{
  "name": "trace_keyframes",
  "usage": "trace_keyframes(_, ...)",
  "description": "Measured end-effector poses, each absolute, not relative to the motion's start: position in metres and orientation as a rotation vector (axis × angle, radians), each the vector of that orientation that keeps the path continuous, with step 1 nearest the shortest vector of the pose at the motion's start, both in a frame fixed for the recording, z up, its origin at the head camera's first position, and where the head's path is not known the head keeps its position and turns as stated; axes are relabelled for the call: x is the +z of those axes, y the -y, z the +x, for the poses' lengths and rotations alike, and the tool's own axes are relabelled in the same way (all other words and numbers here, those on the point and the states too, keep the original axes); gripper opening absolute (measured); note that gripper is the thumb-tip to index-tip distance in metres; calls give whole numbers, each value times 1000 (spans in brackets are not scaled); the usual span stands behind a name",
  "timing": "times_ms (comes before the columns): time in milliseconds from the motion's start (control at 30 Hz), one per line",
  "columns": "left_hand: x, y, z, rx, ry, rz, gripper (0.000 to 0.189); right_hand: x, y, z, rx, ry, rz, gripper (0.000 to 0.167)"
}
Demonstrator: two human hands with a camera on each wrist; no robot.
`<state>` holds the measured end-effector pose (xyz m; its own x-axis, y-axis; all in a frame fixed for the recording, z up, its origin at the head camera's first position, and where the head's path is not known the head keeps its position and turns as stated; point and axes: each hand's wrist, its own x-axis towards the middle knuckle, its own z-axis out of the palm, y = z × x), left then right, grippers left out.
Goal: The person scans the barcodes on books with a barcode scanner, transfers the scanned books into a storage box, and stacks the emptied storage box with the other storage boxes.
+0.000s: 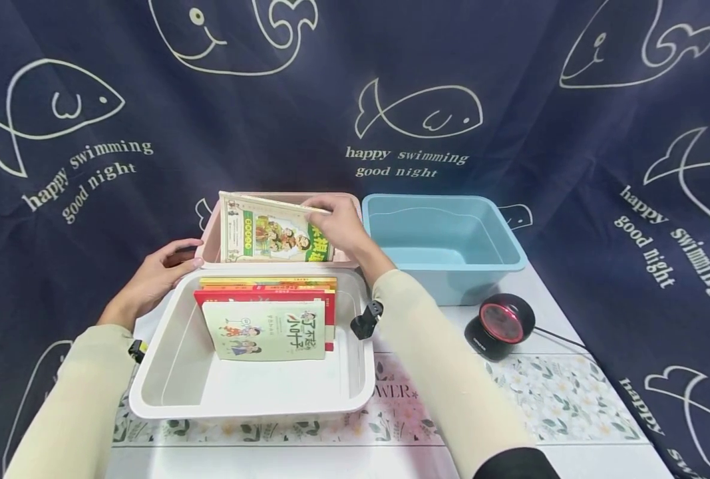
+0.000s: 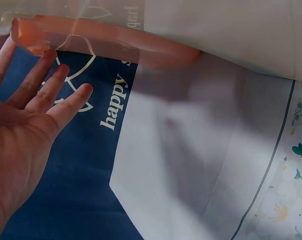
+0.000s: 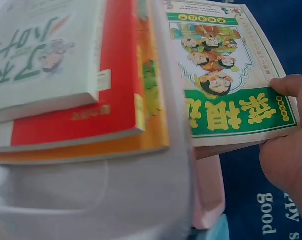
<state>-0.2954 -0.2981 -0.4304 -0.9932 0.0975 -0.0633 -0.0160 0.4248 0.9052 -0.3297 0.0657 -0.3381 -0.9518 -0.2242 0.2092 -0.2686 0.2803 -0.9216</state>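
Note:
A cream-covered book (image 1: 277, 233) with a green title band and cartoon figures stands inside the pink bin (image 1: 211, 241), its left top corner above the rim. My right hand (image 1: 344, 229) pinches its upper right edge, thumb on the front cover in the right wrist view. With fairly straight fingers, my left hand (image 1: 160, 274) touches the left side of the pink bin. In front is a white bin (image 1: 166, 359) holding several upright books: a pale green one (image 1: 265, 332) foremost, a red one (image 1: 331, 303) behind it, and yellow-orange ones (image 1: 265, 282) at the back.
A blue bin (image 1: 444, 267) stands right of the pink one, with nothing seen inside. Nearer on the right sits a round black device (image 1: 501, 326) with a red-lit face and a cable. A dark blue fish-patterned cloth (image 1: 307, 133) hangs behind the white table (image 1: 402, 452).

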Motion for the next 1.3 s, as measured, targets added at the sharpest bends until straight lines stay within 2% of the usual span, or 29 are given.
trace_keyframes(133, -430, 297, -295, 1617, -2565, 84, 66, -340, -63, -330, 1783, 2497, 464, 17)
trace_keyframes(433, -428, 298, -295, 1578, -2589, 76, 66, -313, -67, -338, 1719, 2450, 469, 14)
trace_keyframes(633, -428, 298, -296, 1583, -2572, 85, 68, -308, -70, -342, 1686, 2467, 445, 13)
trace_keyframes(1033, -430, 297, -296, 1614, -2568, 88, 67, -337, -61, -339, 1766, 2580, 474, 18)
trace_keyframes(1300, -431, 297, -296, 1630, -2562, 90, 65, -362, -56, -334, 1656, 2776, 543, 17)
